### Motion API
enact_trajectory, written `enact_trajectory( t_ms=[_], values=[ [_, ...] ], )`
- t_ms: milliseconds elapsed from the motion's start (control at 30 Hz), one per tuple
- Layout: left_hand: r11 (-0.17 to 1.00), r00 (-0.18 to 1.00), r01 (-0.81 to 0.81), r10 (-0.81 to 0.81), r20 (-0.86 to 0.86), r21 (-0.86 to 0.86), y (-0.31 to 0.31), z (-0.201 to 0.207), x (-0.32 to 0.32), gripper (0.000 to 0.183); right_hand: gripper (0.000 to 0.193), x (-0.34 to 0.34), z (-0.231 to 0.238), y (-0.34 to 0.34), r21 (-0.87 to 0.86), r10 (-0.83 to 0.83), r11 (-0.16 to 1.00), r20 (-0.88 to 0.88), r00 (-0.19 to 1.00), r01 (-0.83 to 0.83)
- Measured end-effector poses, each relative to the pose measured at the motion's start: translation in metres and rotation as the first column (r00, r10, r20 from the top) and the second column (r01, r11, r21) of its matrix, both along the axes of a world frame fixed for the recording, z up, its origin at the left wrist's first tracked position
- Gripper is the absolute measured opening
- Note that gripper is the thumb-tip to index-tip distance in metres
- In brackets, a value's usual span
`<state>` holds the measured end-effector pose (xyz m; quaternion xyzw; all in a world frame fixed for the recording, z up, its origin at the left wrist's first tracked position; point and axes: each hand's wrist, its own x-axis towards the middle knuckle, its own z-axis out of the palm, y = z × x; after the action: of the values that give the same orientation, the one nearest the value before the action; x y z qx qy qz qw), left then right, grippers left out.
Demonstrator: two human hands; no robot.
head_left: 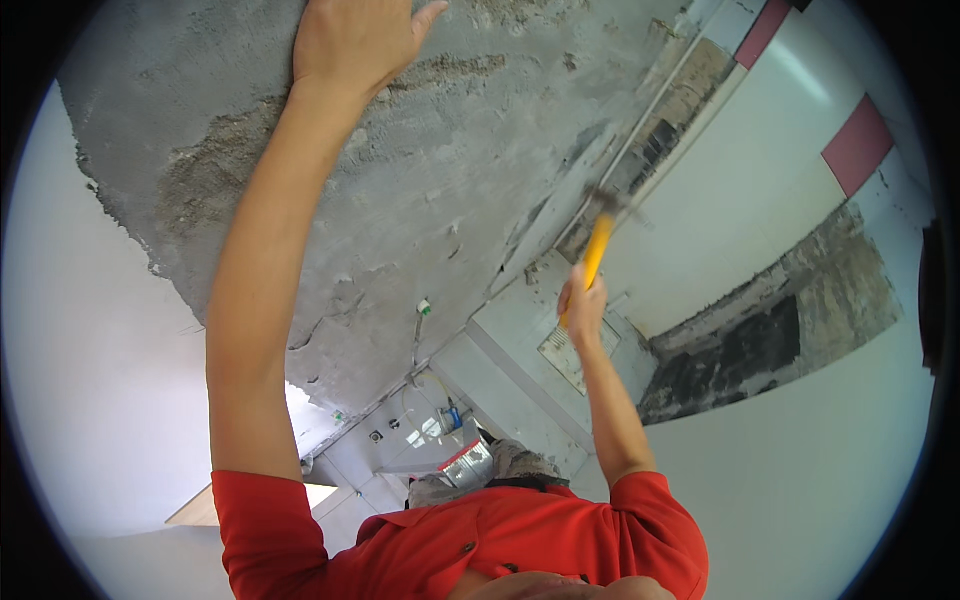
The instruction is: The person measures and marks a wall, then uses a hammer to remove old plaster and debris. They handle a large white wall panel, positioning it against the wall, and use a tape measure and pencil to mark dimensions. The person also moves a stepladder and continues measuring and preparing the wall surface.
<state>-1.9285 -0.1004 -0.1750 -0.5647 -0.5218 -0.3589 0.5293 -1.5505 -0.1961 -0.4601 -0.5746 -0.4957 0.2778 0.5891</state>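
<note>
My left hand (356,48) rests against a rough grey cement wall (400,210) at the top of the view. Its thumb is stretched out, while the fingertips are cut off by the upper edge. Gripped in my right hand (584,308) is a hammer (598,248) with a yellow handle, held head-up. The hammer's dark head is smeared by motion in front of a narrow, stripped strip (655,145) beside a white wall panel (735,190). I cannot tell whether the head touches the surface.
A grey ledge (500,345) bearing a vented light panel (560,358) lies below my right hand. A green-and-white pipe fitting (424,307) sticks out of the cement wall. Farther down are a tiled floor (355,450) and a blue-handled tool (455,415). Right stands a chipped dark patch (740,350).
</note>
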Motion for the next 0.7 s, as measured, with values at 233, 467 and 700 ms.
enact_trajectory(
  t_ms=[233,467,700],
  values=[
    [1.000,1.000,0.018,-0.018,-0.011,-0.001,0.001,0.013,0.006,0.090,0.024,-0.030,0.206,0.018,0.681,0.063,0.728,0.043,0.997,-0.075],
    [0.999,0.999,-0.034,0.035,0.018,-0.014,0.005,0.006,0.006,0.083,0.026,-0.061,0.242,0.116,0.888,-0.261,0.459,0.132,0.956,0.003],
    [0.984,0.984,-0.180,0.180,-0.012,-0.012,0.006,0.008,0.005,0.079,0.034,-0.073,0.136,0.201,0.314,-0.241,0.936,0.249,0.938,0.157]
  ],
)
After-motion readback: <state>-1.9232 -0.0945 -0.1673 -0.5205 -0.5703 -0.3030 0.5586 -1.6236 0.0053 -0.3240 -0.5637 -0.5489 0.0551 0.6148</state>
